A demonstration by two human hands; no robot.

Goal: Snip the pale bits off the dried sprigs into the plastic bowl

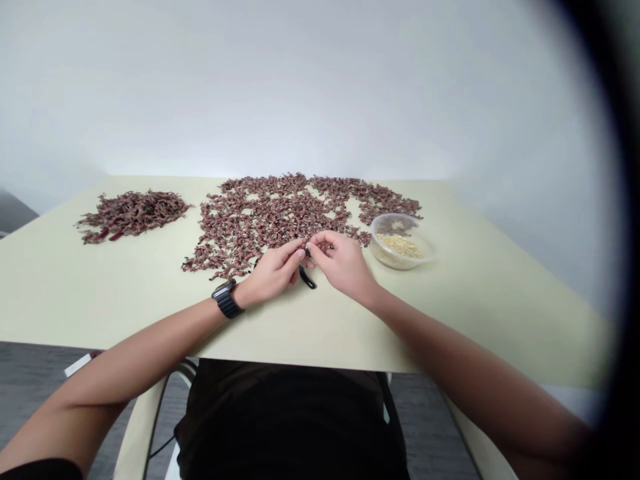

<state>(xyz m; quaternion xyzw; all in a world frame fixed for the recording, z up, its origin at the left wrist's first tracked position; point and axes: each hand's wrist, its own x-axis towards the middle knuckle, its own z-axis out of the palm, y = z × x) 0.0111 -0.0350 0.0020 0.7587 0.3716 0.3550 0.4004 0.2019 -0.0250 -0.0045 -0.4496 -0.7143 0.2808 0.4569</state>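
Small dark piece point(307, 252) pinched at the fingertips of left hand point(270, 270) and right hand point(343, 261), hands together; reddish-brown scraps point(275, 220) lie spread, separate heap point(133, 215) far left, pale bits point(400, 245) in plastic tub point(395, 215).

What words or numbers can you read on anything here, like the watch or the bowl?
No words, numbers or signs can be read: the black wristwatch shows none, the clear plastic tub has no label that shows, and the small white thing on the floor is too small and blurred to read.

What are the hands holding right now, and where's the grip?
The left hand and right hand pinch a small dark piece at its ends between their fingers; what it is can't be told.
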